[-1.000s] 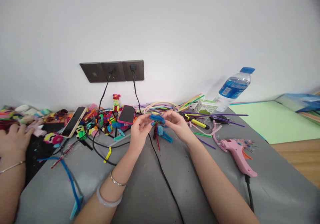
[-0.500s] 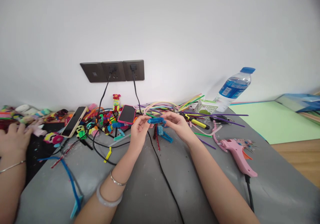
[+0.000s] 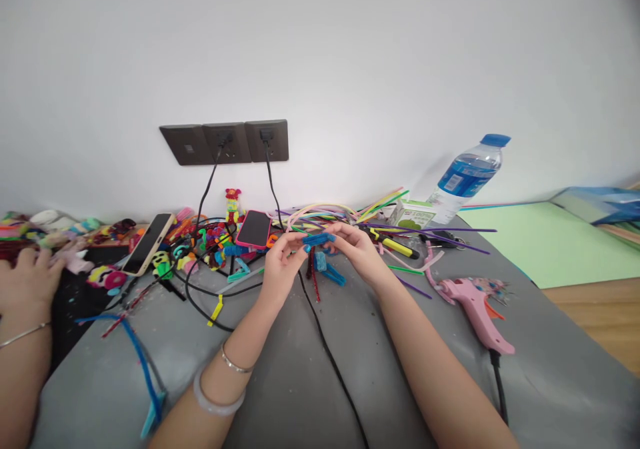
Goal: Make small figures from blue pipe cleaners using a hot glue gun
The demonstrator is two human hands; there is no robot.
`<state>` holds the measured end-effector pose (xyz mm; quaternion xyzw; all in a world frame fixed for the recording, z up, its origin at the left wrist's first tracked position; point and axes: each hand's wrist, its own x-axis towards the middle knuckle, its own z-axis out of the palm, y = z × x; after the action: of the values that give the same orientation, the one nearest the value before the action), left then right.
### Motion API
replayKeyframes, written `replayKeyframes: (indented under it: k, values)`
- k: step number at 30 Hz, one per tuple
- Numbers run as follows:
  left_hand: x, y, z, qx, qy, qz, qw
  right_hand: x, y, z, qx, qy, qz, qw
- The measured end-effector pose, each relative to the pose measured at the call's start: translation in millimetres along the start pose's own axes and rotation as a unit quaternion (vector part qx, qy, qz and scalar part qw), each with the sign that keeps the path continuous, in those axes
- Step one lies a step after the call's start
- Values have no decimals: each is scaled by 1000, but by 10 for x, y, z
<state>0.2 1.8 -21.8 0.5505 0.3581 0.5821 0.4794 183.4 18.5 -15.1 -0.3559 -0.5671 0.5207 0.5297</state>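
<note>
A short bundle of folded blue pipe cleaner (image 3: 319, 239) is held up between both hands over the grey table (image 3: 300, 382). My left hand (image 3: 283, 262) pinches its left end, the thumb in front. At the other end, my right hand (image 3: 357, 252) grips it with thumb and fingertips. Just below and behind lies a light and dark blue folded pipe-cleaner piece (image 3: 330, 270), beside a dark red tinsel stem (image 3: 316, 282). Loose coloured pipe cleaners (image 3: 320, 212) are heaped behind my hands.
A pink glue gun (image 3: 477, 312) lies at right, near yellow-handled pliers (image 3: 400, 245) and a water bottle (image 3: 467, 175). Two phones (image 3: 254, 229) and small pipe-cleaner figures (image 3: 163, 264) crowd the left. A black cable (image 3: 327, 349) crosses the table. Another person's hand (image 3: 30, 282) rests at far left.
The blue bundle has shifted slightly right and turned, showing more of its broad face. My left hand has moved a little right with it. The other person's hand has stayed still.
</note>
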Motion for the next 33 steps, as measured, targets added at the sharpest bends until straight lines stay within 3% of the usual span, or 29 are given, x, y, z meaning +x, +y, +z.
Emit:
replayKeyframes:
  k: [8,24,33]
  values:
    - [5,23,23,7,2,-1,1000,-16,-54,47,5,-23,-22,999]
    - [-10,38,33,9,1,-42,999,-32,-54,72,3,-9,-34,999]
    - [-10,38,27,11,4,-33,999,-33,-86,72,-15,-12,-31,999]
